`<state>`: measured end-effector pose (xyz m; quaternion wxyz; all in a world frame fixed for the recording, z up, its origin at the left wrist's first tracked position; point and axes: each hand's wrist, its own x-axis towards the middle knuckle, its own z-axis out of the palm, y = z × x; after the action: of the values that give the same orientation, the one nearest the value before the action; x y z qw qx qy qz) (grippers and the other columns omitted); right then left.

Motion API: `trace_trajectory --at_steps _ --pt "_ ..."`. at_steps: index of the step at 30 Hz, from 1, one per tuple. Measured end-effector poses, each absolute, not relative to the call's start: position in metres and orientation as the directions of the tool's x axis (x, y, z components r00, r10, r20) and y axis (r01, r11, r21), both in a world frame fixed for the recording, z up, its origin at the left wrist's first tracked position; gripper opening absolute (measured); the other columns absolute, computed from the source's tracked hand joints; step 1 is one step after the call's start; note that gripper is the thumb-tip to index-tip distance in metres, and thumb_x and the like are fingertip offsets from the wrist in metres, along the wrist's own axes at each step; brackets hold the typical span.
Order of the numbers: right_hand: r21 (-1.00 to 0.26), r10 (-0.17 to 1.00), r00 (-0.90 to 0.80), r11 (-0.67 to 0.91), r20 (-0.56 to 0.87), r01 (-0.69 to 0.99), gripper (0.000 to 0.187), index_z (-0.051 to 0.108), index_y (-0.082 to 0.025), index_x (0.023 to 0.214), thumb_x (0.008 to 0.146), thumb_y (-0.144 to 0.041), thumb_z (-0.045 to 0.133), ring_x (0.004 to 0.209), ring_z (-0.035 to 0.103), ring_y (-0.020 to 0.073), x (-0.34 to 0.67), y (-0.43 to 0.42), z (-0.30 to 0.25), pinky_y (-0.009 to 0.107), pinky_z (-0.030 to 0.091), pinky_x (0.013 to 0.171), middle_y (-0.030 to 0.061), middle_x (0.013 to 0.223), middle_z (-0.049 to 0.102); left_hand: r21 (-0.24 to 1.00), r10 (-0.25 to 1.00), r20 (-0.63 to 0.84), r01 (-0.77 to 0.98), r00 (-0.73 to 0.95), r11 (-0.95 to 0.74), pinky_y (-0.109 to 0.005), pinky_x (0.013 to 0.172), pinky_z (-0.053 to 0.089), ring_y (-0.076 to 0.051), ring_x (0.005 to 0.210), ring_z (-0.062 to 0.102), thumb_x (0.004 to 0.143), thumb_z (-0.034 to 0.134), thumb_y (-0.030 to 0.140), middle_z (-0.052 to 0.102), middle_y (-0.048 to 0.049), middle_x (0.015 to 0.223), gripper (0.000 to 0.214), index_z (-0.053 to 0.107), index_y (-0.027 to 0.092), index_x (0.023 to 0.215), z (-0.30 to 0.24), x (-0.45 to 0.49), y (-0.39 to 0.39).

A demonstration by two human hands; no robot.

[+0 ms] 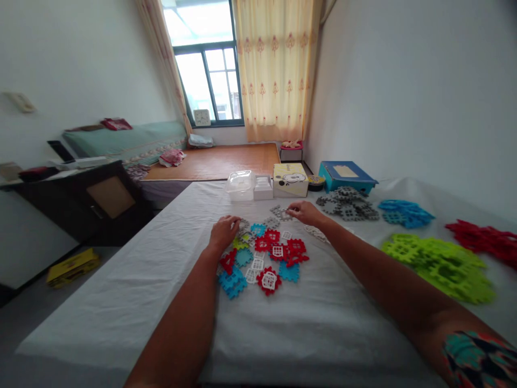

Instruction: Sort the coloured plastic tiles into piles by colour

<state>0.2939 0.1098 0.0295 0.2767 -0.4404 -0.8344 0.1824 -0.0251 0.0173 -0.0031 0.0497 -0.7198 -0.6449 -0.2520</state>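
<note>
A mixed heap of plastic interlocking building pieces in red, blue, green, grey and white lies mid-table, including a red piece [297,247] and a blue piece [232,281]. My left hand [224,233] is at the heap's far left, fingers bent and closed on a grey building piece [244,227]. Beyond the heap, my right hand [306,212] pinches the edge of another grey building piece [285,214]. White window-shaped pieces [257,263] lie among the coloured ones. Fingertips of both hands are partly hidden.
Sorted piles lie to the right: grey pieces [347,205], blue pieces [406,213], green pieces [440,267] and red pieces [484,241]. At the back stand a clear plastic container [240,186], a white box [263,188], a yellow box [290,181] and a blue box [346,178].
</note>
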Motion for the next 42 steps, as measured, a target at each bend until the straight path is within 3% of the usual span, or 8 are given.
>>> trace_trajectory --at_steps 7,13,19,25,28,33,36,42 --pt "-0.616 0.814 0.145 0.296 0.563 0.730 0.027 0.064 -0.017 0.099 0.076 -0.032 0.063 0.066 0.062 0.0172 0.380 0.126 0.025 0.029 0.047 0.069 0.0053 0.077 0.069 0.223 0.903 0.416 0.950 0.111 -0.219 -0.034 0.089 0.046 -0.024 0.099 0.060 0.090 0.045 0.032 0.069 -0.0063 0.101 0.030 0.070 0.024 0.104 -0.006 -0.026 0.021" --pt "-0.639 0.848 0.156 0.248 0.506 0.728 0.019 0.062 -0.018 0.093 0.078 -0.029 0.061 0.062 0.063 0.0165 0.402 0.138 -0.005 0.030 0.049 0.069 0.0025 0.071 0.067 0.220 0.903 0.407 0.945 0.138 -0.244 -0.035 0.090 0.045 -0.024 0.099 0.060 0.089 0.045 0.031 0.069 -0.0057 0.102 0.030 0.070 0.025 0.105 -0.010 -0.026 0.023" --pt "-0.601 0.791 0.194 0.255 0.580 0.757 0.031 0.060 -0.013 0.104 0.075 -0.017 0.052 0.098 0.061 0.0258 0.388 0.148 -0.012 0.040 0.047 0.089 0.0152 0.102 0.065 0.252 0.901 0.413 0.933 0.136 -0.256 -0.034 0.091 0.046 -0.023 0.099 0.061 0.087 0.047 0.030 0.068 -0.0055 0.101 0.029 0.071 0.026 0.102 -0.009 -0.024 0.020" --pt "-0.485 0.762 0.055 0.353 0.645 0.800 0.041 0.060 -0.008 0.114 0.077 -0.010 0.044 0.109 0.055 0.0271 0.366 0.132 0.008 0.039 0.042 0.098 0.0194 0.112 0.061 0.268 0.902 0.407 0.926 0.142 -0.266 -0.035 0.092 0.046 -0.023 0.100 0.060 0.086 0.048 0.027 0.069 -0.0054 0.103 0.028 0.071 0.025 0.102 -0.004 -0.021 0.018" --pt "-0.426 0.812 -0.199 0.476 0.548 0.769 0.037 0.061 -0.012 0.116 0.081 -0.015 0.050 0.099 0.060 0.0242 0.336 0.116 0.014 0.038 0.044 0.095 0.0154 0.111 0.064 0.257 0.905 0.399 0.929 0.147 -0.264 -0.034 0.093 0.046 -0.023 0.101 0.060 0.086 0.048 0.024 0.069 -0.0054 0.104 0.028 0.071 0.025 0.102 -0.002 -0.018 0.017" --pt "-0.216 0.756 -0.584 0.648 0.294 0.730 0.041 0.057 -0.015 0.126 0.085 -0.018 0.054 0.122 0.051 0.0210 0.273 0.105 0.013 0.034 0.033 0.107 0.0110 0.132 0.058 0.259 0.911 0.386 0.932 0.141 -0.254 -0.033 0.093 0.046 -0.021 0.101 0.060 0.087 0.048 0.024 0.069 -0.0042 0.105 0.028 0.071 0.025 0.103 -0.002 -0.018 0.015" --pt "-0.131 0.787 -0.593 0.614 0.168 0.778 0.042 0.056 -0.017 0.129 0.087 -0.022 0.054 0.122 0.052 0.0198 0.246 0.112 0.010 0.030 0.035 0.105 0.0096 0.134 0.057 0.252 0.907 0.397 0.933 0.142 -0.257 -0.034 0.093 0.046 -0.021 0.102 0.060 0.088 0.047 0.026 0.069 -0.0039 0.105 0.029 0.071 0.025 0.104 -0.005 -0.020 0.017" --pt "-0.100 0.865 -0.476 0.494 0.160 0.864 0.032 0.065 -0.015 0.115 0.087 -0.028 0.056 0.107 0.062 0.0239 0.220 0.127 0.003 0.031 0.042 0.094 0.0139 0.112 0.069 0.263 0.902 0.401 0.923 0.159 -0.280 -0.034 0.093 0.046 -0.022 0.102 0.060 0.087 0.048 0.025 0.069 -0.0046 0.106 0.028 0.071 0.024 0.103 -0.008 -0.024 0.018"
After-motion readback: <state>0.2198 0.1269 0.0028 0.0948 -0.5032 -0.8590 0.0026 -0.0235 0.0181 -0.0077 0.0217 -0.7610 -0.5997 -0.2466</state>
